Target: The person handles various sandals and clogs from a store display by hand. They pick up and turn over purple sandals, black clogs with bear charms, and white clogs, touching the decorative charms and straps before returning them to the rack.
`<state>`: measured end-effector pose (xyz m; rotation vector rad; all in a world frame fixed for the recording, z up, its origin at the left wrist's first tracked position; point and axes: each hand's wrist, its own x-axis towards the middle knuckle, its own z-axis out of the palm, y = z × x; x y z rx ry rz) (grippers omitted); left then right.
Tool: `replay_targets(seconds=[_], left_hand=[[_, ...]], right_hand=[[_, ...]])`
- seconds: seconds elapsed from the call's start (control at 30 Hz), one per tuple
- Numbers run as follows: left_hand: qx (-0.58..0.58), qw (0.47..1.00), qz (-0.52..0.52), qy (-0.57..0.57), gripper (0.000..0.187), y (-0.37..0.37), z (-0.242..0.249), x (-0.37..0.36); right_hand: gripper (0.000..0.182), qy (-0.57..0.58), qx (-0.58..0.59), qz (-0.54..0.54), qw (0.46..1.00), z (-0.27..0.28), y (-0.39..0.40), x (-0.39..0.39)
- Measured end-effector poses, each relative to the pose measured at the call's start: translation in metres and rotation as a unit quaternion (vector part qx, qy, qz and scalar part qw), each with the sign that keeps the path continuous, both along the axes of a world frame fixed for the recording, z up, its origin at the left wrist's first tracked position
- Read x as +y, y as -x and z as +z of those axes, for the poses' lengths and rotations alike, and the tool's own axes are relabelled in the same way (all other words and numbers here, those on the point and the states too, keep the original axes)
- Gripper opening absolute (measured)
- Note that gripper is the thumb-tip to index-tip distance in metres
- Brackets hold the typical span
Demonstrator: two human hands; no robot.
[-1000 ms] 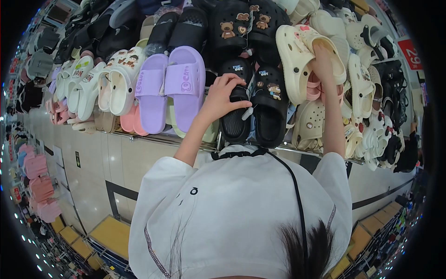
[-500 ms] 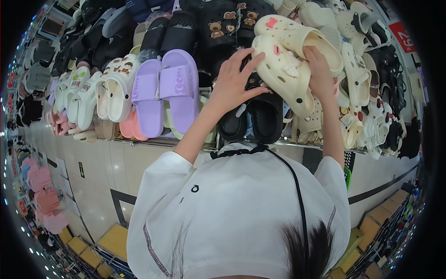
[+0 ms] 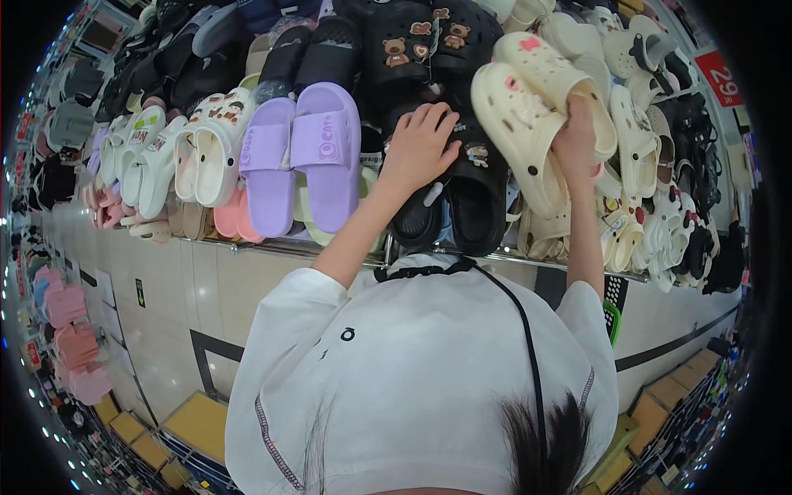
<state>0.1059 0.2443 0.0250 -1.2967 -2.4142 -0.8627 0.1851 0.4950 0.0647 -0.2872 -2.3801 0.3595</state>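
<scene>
A pair of cream clogs (image 3: pixel 513 115) with pink charms is in my right hand (image 3: pixel 575 142), whose fingers reach into the heel openings. The pair is tilted over other cream shoes. My left hand (image 3: pixel 419 148) lies over the black clogs (image 3: pixel 477 202) at the front of the display, fingers stretched out and holding nothing. It partly covers the left black clog, while a small figure charm shows on the right one. Just left of that hand are purple slides (image 3: pixel 326 157). Behind it sit black clogs with brown bear charms (image 3: pixel 396 52).
White clogs (image 3: pixel 213 153) stand at the left of the rack, and more cream clogs (image 3: pixel 635 136) at the right. A red price sign (image 3: pixel 719 78) is at the far right. The rack's metal rail (image 3: pixel 528 259) runs along the front, above a tiled floor (image 3: pixel 173 330).
My left hand has come off the cream clogs and moved left over the black ones. My right hand has shifted the cream pair slightly right and turned it a little.
</scene>
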Motion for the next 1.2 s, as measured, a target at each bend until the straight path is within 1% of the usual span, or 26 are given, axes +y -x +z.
replay_targets(seconds=[0.03, 0.1, 0.13, 0.17, 0.23, 0.37, 0.43, 0.47, 0.53, 0.57, 0.63, 0.67, 0.77, 0.83, 0.87, 0.93, 0.97, 1.03, 1.07, 1.13, 1.17, 1.2], left_hand=[[0.017, 1.0, 0.011, 0.019, 0.041, 0.0, -0.003, 0.001], [0.034, 0.999, 0.027, 0.018, 0.039, 0.0, -0.01, 0.005], [0.051, 0.998, 0.043, 0.017, 0.037, 0.0, -0.009, 0.006], [0.051, 0.998, 0.042, 0.017, 0.037, 0.0, -0.008, 0.006], [0.001, 0.997, 0.067, 0.039, 0.036, -0.001, -0.006, 0.007], [0.014, 0.996, 0.072, 0.041, 0.033, 0.0, -0.01, 0.008], [0.013, 0.995, 0.071, 0.064, 0.028, -0.001, -0.011, 0.008], [0.024, 0.995, 0.074, 0.056, 0.024, -0.001, -0.011, 0.009], [0.024, 0.995, 0.077, 0.064, 0.024, -0.001, -0.012, 0.01], [0.024, 0.994, 0.08, 0.071, 0.023, -0.001, -0.012, 0.01], [0.026, 0.994, 0.081, 0.071, 0.023, 0.0, -0.013, 0.011], [0.026, 0.994, 0.082, 0.072, 0.022, 0.0, -0.013, 0.011], [0.025, 0.994, 0.081, 0.071, 0.022, 0.0, -0.014, 0.011], [0.019, 0.994, 0.081, 0.077, 0.023, 0.0, -0.014, 0.011], [0.014, 0.993, 0.08, 0.083, 0.023, 0.0, -0.013, 0.011], [0.018, 0.995, 0.075, 0.067, 0.024, 0.0, -0.016, 0.01], [0.022, 0.996, 0.071, 0.051, 0.025, 0.001, -0.017, 0.01], [0.016, 0.996, 0.074, 0.046, 0.026, 0.001, -0.018, 0.009], [0.012, 0.996, 0.076, 0.041, 0.027, 0.001, -0.018, 0.008], [-0.013, 0.995, 0.078, 0.062, 0.027, 0.001, -0.015, 0.008], [-0.036, 0.993, 0.081, 0.081, 0.027, 0.0, -0.013, 0.009], [-0.037, 0.993, 0.079, 0.08, 0.027, 0.0, -0.012, 0.01]], right_hand=[[0.038, 0.0, -0.001, 0.0, 1.0, 0.0, 0.001, 0.009], [0.04, -0.042, -0.005, -0.075, 0.996, -0.001, 0.004, 0.025], [0.039, -0.042, -0.014, -0.088, 0.995, 0.003, 0.005, 0.027], [0.039, -0.042, -0.014, -0.088, 0.995, 0.003, 0.007, 0.029], [0.039, -0.017, -0.037, -0.108, 0.993, 0.001, 0.014, 0.034], [0.043, -0.007, -0.061, -0.119, 0.991, -0.014, 0.03, 0.044], [0.044, -0.053, -0.059, -0.113, 0.99, -0.023, 0.04, 0.047], [0.044, -0.051, -0.06, -0.112, 0.991, -0.027, 0.045, 0.046], [0.045, -0.126, -0.105, -0.135, 0.977, -0.032, 0.057, 0.046], [0.045, -0.126, -0.105, -0.134, 0.977, -0.034, 0.061, 0.045], [0.044, -0.186, -0.172, -0.143, 0.957, -0.037, 0.066, 0.042], [0.044, -0.186, -0.172, -0.144, 0.957, -0.038, 0.067, 0.041], [0.045, -0.168, -0.165, -0.149, 0.96, -0.036, 0.066, 0.042], [0.048, -0.089, -0.154, -0.126, 0.976, -0.033, 0.063, 0.042], [0.048, -0.09, -0.155, -0.126, 0.976, -0.031, 0.06, 0.046], [0.047, -0.021, -0.124, -0.006, 0.992, -0.026, 0.048, 0.059], [0.047, -0.022, -0.124, -0.006, 0.992, -0.019, 0.042, 0.06], [0.039, 0.011, -0.217, -0.058, 0.974, -0.005, 0.026, 0.059], [0.039, 0.011, -0.218, -0.058, 0.974, -0.002, 0.021, 0.059], [0.031, 0.065, -0.205, -0.074, 0.974, 0.002, 0.011, 0.058], [0.031, 0.064, -0.206, -0.076, 0.974, 0.002, 0.006, 0.053], [0.028, 0.055, -0.177, -0.086, 0.979, 0.002, 0.003, 0.044]])
